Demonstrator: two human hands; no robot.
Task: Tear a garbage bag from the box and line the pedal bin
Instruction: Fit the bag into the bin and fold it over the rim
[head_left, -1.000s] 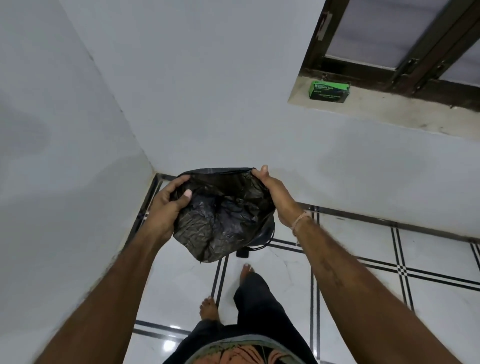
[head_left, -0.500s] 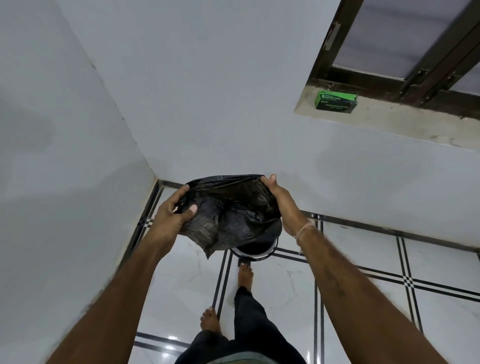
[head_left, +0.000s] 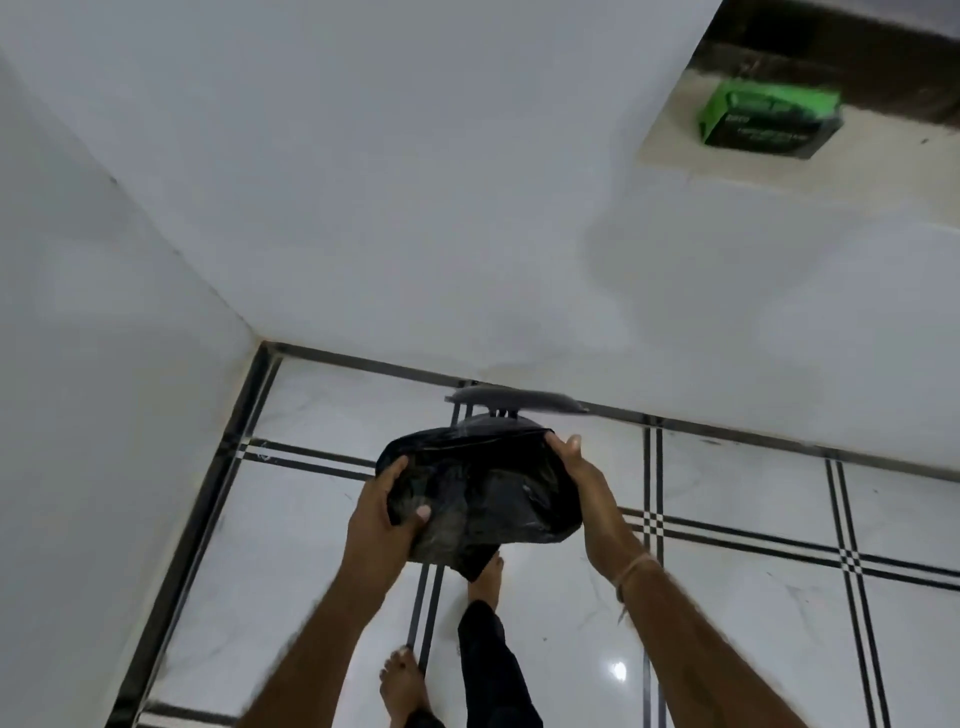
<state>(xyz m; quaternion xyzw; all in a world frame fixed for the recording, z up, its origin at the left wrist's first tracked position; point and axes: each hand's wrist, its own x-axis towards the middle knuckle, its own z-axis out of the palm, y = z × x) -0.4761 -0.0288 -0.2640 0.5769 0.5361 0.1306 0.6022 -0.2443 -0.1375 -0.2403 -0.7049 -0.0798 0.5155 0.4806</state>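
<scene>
Both my hands hold a crumpled black garbage bag by its opened mouth, low over the floor. My left hand pinches the bag's left rim, thumb inside. My right hand grips the right rim. Just behind the bag the pedal bin's grey lid stands raised and blurred; the bin's body is hidden under the bag. The green garbage bag box lies on the window sill at the upper right.
White walls meet in a corner at the left. The floor is glossy white tile with black stripe lines. My bare feet stand below the bag, one near the bin's base. The stone window sill juts from the wall.
My hands have carried the bag downward and away from me, close over the bin. The bin's lid now shows raised behind the bag. My head has tilted down.
</scene>
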